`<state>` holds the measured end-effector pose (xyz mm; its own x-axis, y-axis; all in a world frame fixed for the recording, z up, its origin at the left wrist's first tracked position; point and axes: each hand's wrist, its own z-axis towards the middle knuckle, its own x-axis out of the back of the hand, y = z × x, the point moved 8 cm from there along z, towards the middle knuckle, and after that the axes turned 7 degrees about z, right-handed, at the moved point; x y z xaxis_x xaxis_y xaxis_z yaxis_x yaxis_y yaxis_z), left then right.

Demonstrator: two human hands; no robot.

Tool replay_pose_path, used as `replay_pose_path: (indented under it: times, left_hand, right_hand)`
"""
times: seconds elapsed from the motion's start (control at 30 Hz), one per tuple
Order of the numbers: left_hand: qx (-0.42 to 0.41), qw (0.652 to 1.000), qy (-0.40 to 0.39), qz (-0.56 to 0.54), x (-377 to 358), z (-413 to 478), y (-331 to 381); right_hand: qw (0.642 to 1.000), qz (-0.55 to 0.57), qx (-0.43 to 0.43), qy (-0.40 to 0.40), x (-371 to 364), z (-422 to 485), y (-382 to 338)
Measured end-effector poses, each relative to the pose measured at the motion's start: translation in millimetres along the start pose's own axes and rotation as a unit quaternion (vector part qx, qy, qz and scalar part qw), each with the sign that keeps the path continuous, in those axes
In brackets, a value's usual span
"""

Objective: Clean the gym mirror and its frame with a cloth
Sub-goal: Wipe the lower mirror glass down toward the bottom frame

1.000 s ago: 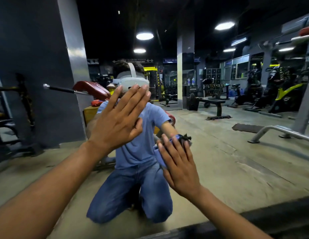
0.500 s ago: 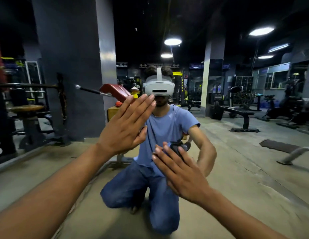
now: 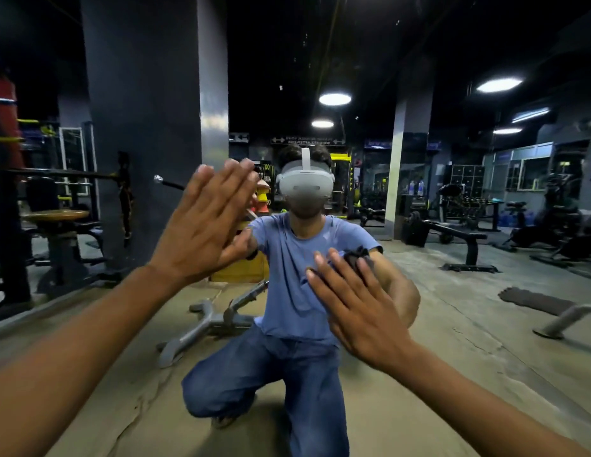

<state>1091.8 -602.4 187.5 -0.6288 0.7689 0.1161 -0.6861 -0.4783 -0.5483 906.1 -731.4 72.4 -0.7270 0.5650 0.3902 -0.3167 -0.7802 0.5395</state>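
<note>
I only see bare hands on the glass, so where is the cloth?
In the head view the dark cloth is right of centre, pressed against the mirror under the right hand's straight fingers, only its top edge showing.

Left hand (image 3: 201, 225) flat, fingers straight; right hand (image 3: 356, 308) flat, fingers spread.

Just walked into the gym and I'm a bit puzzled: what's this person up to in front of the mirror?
A person kneeling at the mirror is cleaning it. The right hand presses a dark cloth flat against the glass with straight fingers, while the left hand rests open-palmed on the mirror higher up. Gym benches and machines show in the reflection.
</note>
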Motion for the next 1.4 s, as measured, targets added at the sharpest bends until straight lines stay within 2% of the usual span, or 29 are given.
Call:
replay_pose_path:
  times: [0.07,0.13,0.2,0.3,0.4,0.47,0.5,0.53,0.6,0.67,0.7,0.8,0.87,0.93,1.0,1.1,1.13,1.17,1.27,1.33,1.4]
  left_hand:
    - [0.005,1.000,-0.004,0.005,-5.0,-2.7,-15.7]
    - [-0.001,1.000,-0.002,0.003,-10.3,-4.7,-17.5]
    - [-0.003,1.000,0.004,-0.002,-12.4,-4.7,-16.5]
    - [-0.002,1.000,0.018,-0.014,-11.0,-5.7,-18.5]
    - [-0.020,0.999,0.029,-0.034,-8.7,-6.6,-18.7]
    - [-0.035,0.998,0.040,-0.035,-3.1,-7.0,-30.8]
    - [-0.031,0.998,0.048,-0.031,0.9,-7.3,-44.6]
    - [-0.018,0.998,0.056,-0.024,4.6,-7.5,-62.0]
    - [0.005,0.998,0.057,-0.010,6.1,-7.9,-96.6]
    - [0.002,0.999,0.046,-0.008,1.3,-11.0,-116.7]
    - [-0.006,0.999,0.042,-0.008,-1.1,-13.6,-120.5]
    - [-0.020,0.999,0.035,-0.006,-7.2,-21.0,-120.4]
    - [-0.019,0.999,0.034,-0.009,-8.9,-23.7,-121.2]
    - [-0.019,0.999,0.037,-0.016,-8.0,-23.0,-122.1]
    - [-0.026,0.999,0.027,-0.019,-10.3,-24.3,-121.3]
    - [-0.024,0.999,0.022,-0.021,-14.9,-27.0,-121.6]
    - [-0.025,0.999,0.023,-0.025,-15.2,-27.0,-121.5]
    - [-0.027,0.999,0.027,-0.029,-14.8,-27.1,-121.3]
    - [-0.025,0.998,0.041,-0.037,-13.2,-27.6,-122.3]
    - [-0.019,0.998,0.049,-0.046,-12.3,-29.0,-123.7]
    - [-0.018,0.997,0.051,-0.052,-11.9,-31.9,-124.2]
  right_hand:
    - [0.994,0.006,-0.091,0.052,19.4,26.5,36.1]
    - [0.965,0.026,-0.223,0.139,42.0,65.0,71.2]
    - [0.941,0.036,-0.282,0.181,49.3,103.1,76.6]
    - [0.958,0.035,-0.242,0.150,26.3,126.9,31.1]
    - [0.993,0.013,-0.105,0.056,-1.2,100.6,-27.0]
    - [0.997,-0.015,-0.069,0.038,3.0,84.2,-21.9]
    - [0.992,-0.021,-0.110,0.059,12.4,83.6,-2.3]
    - [0.977,-0.013,-0.190,0.096,25.2,87.8,22.7]
    - [0.915,0.020,-0.356,0.186,52.9,106.5,66.0]
    - [0.880,0.040,-0.419,0.220,60.4,146.9,72.6]
    - [0.884,0.041,-0.410,0.220,55.8,170.4,60.5]
    - [0.935,0.042,-0.302,0.183,28.6,215.8,-9.4]
    - [0.970,0.023,-0.211,0.122,9.9,209.7,-48.7]
    - [0.983,-0.005,-0.161,0.085,6.4,188.5,-54.6]
    - [0.969,-0.007,-0.221,0.109,18.5,176.7,-29.3]
    - [0.883,0.051,-0.415,0.211,44.4,198.4,24.4]
    - [0.864,0.056,-0.446,0.228,48.8,215.2,32.7]
    - [0.860,0.050,-0.453,0.230,50.5,233.7,32.8]
    - [0.915,0.037,-0.349,0.200,39.2,270.1,-5.1]
    - [0.958,0.026,-0.247,0.146,20.0,258.2,-48.9]
    - [0.985,0.000,-0.157,0.070,-0.4,223.0,-82.5]
